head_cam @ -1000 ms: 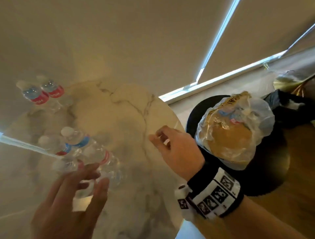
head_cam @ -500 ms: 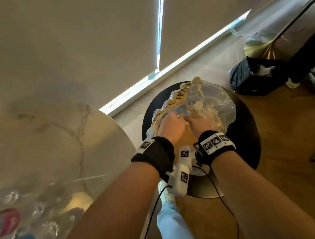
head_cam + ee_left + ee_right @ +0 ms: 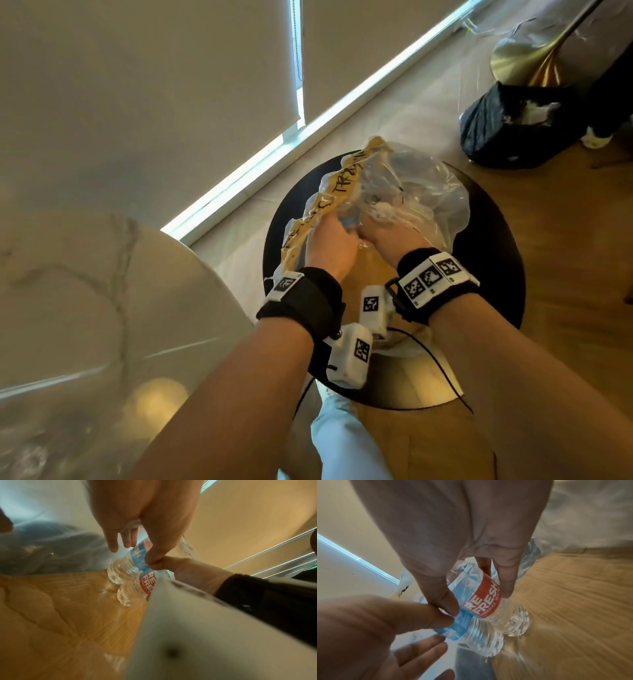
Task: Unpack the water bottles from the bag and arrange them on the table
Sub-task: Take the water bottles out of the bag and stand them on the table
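Both hands have pushed a little deeper into the clear plastic bag since half a second ago, and the head view has tipped slightly closer to it. That bag, with a strip of tan tape with black handwriting along its edge, sits on the round black stool just beside the round white marble worktop.

Inside the bag, the left hand and the right hand lie side by side, thumbs touching. The right hand's thumb and fingers curl round a clear ribbed plastic water bottle with a red label, gripping it at the label. The left hand's thumb presses on a second clear water bottle with a blue label, which lies against the red-labelled one; its fingers hang fairly straight past the bottle, so whether they close on it cannot be told. Both bottles are tilted, their bases low in the bag.

A black rubbish bag rests on the wooden floor beyond the stool, well apart from it.
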Demonstrator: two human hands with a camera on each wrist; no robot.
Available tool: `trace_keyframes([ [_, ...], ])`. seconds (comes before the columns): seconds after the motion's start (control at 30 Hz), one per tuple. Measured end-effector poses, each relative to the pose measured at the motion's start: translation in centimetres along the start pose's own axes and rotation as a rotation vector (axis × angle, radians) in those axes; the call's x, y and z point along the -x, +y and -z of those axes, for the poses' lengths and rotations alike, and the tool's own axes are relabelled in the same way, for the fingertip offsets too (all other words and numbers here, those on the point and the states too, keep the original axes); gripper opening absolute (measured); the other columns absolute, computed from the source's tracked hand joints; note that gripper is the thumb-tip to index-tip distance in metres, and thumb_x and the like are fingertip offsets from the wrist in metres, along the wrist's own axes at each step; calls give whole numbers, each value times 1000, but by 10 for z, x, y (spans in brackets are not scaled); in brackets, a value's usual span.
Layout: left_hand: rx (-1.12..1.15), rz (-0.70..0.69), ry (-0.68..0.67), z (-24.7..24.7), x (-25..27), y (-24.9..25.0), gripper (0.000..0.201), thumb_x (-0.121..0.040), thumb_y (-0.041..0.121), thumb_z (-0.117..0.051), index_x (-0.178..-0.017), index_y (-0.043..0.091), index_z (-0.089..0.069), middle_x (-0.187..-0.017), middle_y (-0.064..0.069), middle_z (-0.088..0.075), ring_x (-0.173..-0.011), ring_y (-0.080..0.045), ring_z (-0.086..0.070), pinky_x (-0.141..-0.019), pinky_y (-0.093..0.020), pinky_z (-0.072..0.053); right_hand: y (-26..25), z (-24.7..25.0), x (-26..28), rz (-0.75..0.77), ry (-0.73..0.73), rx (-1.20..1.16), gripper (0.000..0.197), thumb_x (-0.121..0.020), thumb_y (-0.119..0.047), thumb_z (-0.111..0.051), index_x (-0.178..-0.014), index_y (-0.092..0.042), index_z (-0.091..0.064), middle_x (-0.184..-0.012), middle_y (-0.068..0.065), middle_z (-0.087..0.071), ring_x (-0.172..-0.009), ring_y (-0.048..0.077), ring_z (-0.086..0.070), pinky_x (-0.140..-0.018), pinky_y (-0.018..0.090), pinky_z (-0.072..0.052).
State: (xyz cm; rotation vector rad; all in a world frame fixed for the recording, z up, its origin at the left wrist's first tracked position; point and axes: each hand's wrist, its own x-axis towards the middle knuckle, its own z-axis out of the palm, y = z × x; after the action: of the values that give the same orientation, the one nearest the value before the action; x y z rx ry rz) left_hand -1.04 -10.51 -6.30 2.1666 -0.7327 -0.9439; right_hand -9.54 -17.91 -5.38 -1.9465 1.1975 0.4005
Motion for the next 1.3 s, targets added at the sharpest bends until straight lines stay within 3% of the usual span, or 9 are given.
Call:
trace_keyframes([
  [0.1,-58,14,-3,5,2,4,26,-98,10,-52,-122,9,-61,-123,-12,-65,-117,-29,-60,-100,-30,-44,-3,3,3,-42,9,17,37,-101,-26,-45,-134,-14,-56,-143,13,-52,-131,32,-47,-108,40,-36],
  [0.27,-172,15,-17,9,1,-5,46,-98,14,-58,-141,3,-46,-143,-19,-50,-136,-34,-45,-115,-42,-32,-6,1,9,-31,62,-61,32,-95,-32,-54,-114,-10,-67,-114,8,-67,-111,29,-60,-93,40,-46],
  [0.4,-343,-115,37,16,6,-5,33,-95,25,-55,-129,25,-56,-125,-4,-63,-115,-22,-60,-104,-42,-47,-13,-7,21,-21,84,-99,15,-93,-21,-56,-100,-11,-65,-100,8,-66,-105,30,-62,-82,34,-45],
  [0.6,-462,-212,29,38,28,-6,26,-90,18,-67,-115,14,-65,-112,-7,-67,-100,-22,-66,-87,-32,-55,5,-20,43,-29,76,-427,52,-57,-16,-86,-100,-35,-63,-107,8,-68,-103,34,-66,-90,55,-53],
  [0.73,-464,-290,10,68,55,-6,36,-81,33,-76,-114,22,-64,-99,1,-69,-89,-17,-66,-78,-28,-52,-4,-13,83,36,61,-503,47,-66,-6,-85,-102,-28,-65,-108,16,-70,-101,37,-68,-83,56,-57],
  [0.9,-278,-285,66,128,131,3,56,-78,41,-79,-129,30,-60,-103,-1,-66,-87,-15,-60,-73,-24,-43,-48,4,150,265,83,-209,55,-72,-23,-85,-119,-33,-60,-106,-10,-66,-95,6,-62,-72,24,-49],
  [1.07,-7,-243,217,189,230,-33,58,-74,48,-79,-125,41,-52,-100,5,-47,-84,-5,-51,-69,-8,-39,-112,-8,217,499,24,-70,65,-64,-45,-82,-123,-40,-55,-116,-11,-67,-104,13,-65,-90,45,-52],
  [1.2,147,-92,322,221,318,-100,59,-72,37,-83,-124,40,-57,-114,10,-53,-102,-5,-58,-89,-28,-55,-157,-66,255,604,-151,100,56,-69,-44,-81,-116,-40,-51,-101,-16,-65,-86,3,-65,-66,16,-50],
  [1.3,197,85,373,228,378,-163,56,-70,40,-85,-121,40,-60,-115,16,-61,-98,1,-62,-83,-22,-56,-172,-129,269,698,-354,105,49,-73,-38,-80,-114,-40,-53,-107,-15,-61,-93,-1,-62,-75,13,-52],
])
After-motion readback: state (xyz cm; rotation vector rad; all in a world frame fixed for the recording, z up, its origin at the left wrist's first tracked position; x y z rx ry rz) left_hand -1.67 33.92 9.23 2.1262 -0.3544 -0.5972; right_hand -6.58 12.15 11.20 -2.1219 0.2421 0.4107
